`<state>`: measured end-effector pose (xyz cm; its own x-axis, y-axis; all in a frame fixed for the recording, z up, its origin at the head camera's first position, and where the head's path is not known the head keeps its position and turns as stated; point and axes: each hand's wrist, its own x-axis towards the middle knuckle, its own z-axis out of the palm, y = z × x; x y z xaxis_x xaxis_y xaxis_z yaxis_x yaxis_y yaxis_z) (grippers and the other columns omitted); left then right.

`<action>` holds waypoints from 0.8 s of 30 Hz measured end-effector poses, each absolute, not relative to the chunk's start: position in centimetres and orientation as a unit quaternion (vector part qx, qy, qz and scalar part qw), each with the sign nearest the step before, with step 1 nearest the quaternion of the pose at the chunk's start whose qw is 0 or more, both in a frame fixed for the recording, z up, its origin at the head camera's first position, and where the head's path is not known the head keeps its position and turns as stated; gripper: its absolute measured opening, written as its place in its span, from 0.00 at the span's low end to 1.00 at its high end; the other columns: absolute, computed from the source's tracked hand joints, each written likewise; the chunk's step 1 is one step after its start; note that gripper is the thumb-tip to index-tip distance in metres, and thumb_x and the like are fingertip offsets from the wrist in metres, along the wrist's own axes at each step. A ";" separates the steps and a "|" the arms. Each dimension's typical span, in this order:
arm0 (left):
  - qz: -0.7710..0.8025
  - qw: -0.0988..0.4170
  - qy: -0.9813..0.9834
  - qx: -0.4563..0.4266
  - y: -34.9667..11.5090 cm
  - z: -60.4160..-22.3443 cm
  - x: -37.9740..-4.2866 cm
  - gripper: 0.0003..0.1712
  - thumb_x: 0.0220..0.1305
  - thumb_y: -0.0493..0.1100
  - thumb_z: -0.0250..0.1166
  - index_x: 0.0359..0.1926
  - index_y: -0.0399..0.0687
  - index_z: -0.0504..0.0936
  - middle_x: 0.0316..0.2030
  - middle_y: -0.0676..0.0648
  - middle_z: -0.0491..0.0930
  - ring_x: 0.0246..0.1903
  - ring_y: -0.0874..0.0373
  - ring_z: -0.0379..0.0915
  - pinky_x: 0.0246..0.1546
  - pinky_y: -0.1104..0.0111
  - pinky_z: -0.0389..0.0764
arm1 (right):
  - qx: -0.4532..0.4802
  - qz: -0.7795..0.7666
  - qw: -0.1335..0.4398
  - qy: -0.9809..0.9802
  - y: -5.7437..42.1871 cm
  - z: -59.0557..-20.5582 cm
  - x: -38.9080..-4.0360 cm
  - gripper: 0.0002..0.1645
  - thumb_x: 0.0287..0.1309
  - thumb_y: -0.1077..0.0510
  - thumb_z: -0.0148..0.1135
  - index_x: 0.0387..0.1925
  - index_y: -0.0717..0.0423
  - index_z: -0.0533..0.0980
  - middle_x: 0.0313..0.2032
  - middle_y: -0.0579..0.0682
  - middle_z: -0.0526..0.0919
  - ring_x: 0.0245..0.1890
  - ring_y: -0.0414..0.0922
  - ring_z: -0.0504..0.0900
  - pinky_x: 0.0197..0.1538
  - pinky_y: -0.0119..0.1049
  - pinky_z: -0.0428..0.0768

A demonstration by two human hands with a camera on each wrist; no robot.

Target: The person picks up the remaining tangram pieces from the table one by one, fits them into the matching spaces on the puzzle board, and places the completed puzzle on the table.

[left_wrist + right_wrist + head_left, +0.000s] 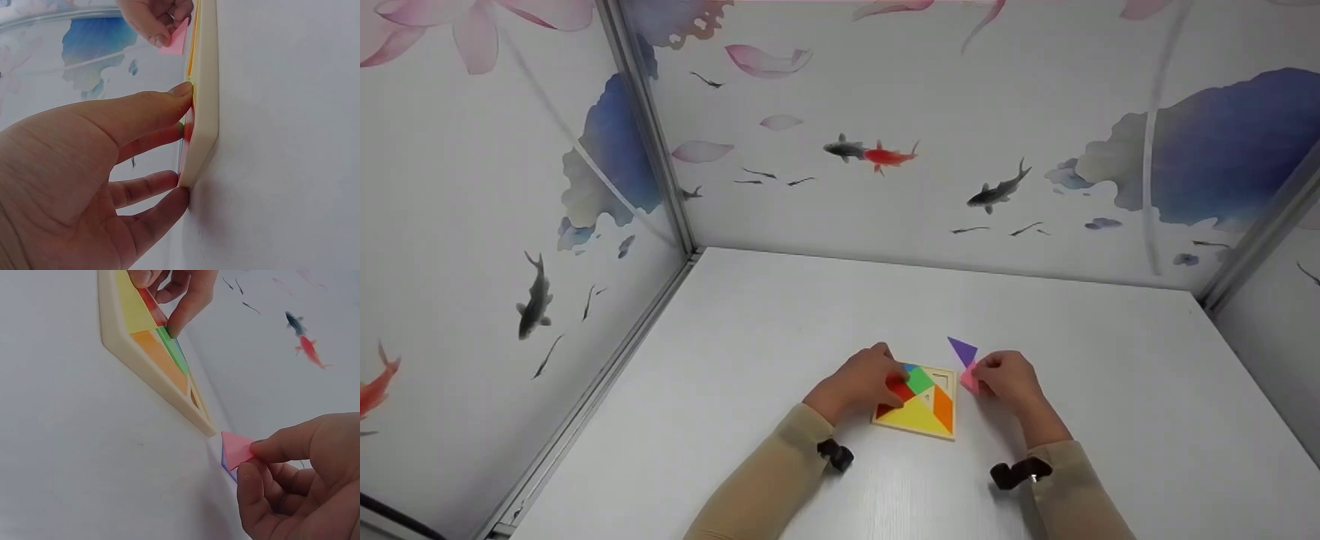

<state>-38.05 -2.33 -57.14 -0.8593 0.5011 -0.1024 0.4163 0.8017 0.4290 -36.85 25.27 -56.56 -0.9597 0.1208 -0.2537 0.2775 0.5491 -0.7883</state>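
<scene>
A wooden tangram tray (915, 430) lies flat on the table with red, green, yellow, orange and blue pieces in it. My left hand (861, 381) rests on its left side, fingertips spread over the red piece (901, 389) and near the green piece (919, 379). In the left wrist view, the little finger meets the outer edge of the tray (205, 112). Between thumb and forefinger, my right hand (1011, 381) pinches a pink triangle (238, 450) just right of the tray. A purple triangle (963, 351) lies beyond that hand, partly covered by the pink one in the right wrist view.
Bare recesses (941, 381) show in the tray's upper right corner and near its middle. The white table (780, 315) runs back to printed wall panels (915, 202). Black wrist devices (1020, 473) sit at both cuffs.
</scene>
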 end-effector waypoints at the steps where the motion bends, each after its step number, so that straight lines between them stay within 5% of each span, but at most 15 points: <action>1: 0.200 0.105 0.943 0.244 -2.4 -57.2 -38.1 0.23 0.62 0.54 0.78 0.59 0.69 0.89 0.54 0.54 0.74 0.53 0.59 0.71 0.61 0.65 0.80 | 0.112 -0.462 0.089 0.875 25.3 -56.5 -36.9 0.12 0.71 0.56 0.63 0.47 0.63 0.81 0.35 0.53 0.81 0.36 0.47 0.78 0.38 0.32 0.80; 24: 0.198 0.104 0.943 0.247 -2.4 -56.7 -37.9 0.22 0.63 0.55 0.78 0.58 0.65 0.89 0.52 0.53 0.74 0.51 0.58 0.71 0.59 0.67 0.79 | 0.090 -0.451 0.121 0.880 25.1 -56.5 -36.6 0.13 0.71 0.54 0.65 0.45 0.62 0.81 0.33 0.53 0.81 0.33 0.47 0.78 0.37 0.33 0.80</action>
<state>-37.92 -2.36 -56.74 -0.8565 0.5067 -0.0985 0.4242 0.7996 0.4250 -36.63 25.08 -56.46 -0.9547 0.0497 -0.2933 0.2671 0.5776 -0.7714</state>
